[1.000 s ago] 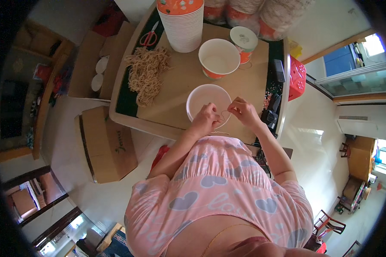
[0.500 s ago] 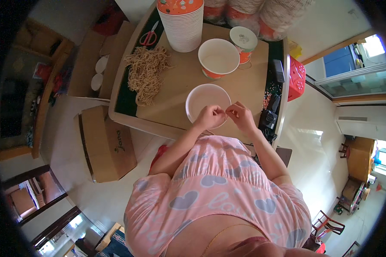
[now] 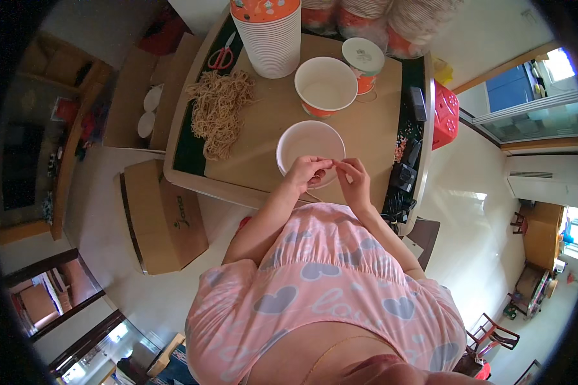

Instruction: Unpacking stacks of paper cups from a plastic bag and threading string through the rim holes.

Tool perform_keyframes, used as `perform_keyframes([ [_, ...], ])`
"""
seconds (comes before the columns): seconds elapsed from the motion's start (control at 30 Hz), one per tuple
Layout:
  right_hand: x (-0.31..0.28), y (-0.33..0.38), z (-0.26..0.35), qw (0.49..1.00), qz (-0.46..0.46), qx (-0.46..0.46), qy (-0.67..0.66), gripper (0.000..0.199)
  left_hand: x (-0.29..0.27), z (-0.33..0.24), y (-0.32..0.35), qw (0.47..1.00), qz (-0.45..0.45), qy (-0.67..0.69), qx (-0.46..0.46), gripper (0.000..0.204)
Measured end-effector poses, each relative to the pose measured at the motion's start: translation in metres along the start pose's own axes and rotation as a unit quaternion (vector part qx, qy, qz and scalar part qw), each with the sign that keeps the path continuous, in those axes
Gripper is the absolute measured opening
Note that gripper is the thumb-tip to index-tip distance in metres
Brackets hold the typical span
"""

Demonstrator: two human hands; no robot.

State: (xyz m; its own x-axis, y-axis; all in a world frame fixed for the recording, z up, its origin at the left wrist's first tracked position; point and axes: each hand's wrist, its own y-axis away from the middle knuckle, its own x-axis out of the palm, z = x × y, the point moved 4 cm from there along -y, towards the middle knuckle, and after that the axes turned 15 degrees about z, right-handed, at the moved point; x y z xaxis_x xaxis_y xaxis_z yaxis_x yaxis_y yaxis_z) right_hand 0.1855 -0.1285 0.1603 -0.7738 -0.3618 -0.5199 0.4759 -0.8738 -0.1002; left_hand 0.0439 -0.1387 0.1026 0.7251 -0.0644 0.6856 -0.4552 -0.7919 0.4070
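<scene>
My left hand point(image 3: 307, 173) and my right hand point(image 3: 353, 181) meet fingertip to fingertip above the near rim of a white paper bowl point(image 3: 300, 136). Both are closed in a pinch. A thin beige string point(image 3: 313, 196) trails below my left hand toward the table's near edge; the bit between the fingertips is too fine to see clearly. Beyond the bowl stands an open paper tub point(image 3: 327, 83) with an orange printed outside. Behind it to the right is an upside-down tub point(image 3: 364, 56) with a string by its base. A heap of beige strings point(image 3: 221, 112) lies to the left.
Red-handled scissors point(image 3: 221, 59) lie at the far left beside a tall stack of paper tubs point(image 3: 268, 42). Bagged tub stacks point(image 3: 366, 18) line the back. Black devices and cables point(image 3: 401, 178) crowd the right edge of the table. A cardboard box point(image 3: 164, 215) sits on the floor at left.
My right hand has shifted slightly left and turned more upright; my left hand has moved slightly left. The fingertips stay together over the bowl's near rim.
</scene>
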Motion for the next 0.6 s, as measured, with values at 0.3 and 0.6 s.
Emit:
perform_keyframes([
  [0.3, -0.010, -0.014, -0.002, 0.990, 0.096, 0.062, -0.084, 0.015, 0.003, -0.008, 0.005, 0.978, -0.079, -0.192, 0.023, 0.011],
  [0.6, -0.010, -0.021, -0.006, 0.993, 0.112, 0.031, -0.039, 0.005, 0.006, -0.014, 0.010, 0.981, -0.081, -0.174, 0.022, 0.012],
])
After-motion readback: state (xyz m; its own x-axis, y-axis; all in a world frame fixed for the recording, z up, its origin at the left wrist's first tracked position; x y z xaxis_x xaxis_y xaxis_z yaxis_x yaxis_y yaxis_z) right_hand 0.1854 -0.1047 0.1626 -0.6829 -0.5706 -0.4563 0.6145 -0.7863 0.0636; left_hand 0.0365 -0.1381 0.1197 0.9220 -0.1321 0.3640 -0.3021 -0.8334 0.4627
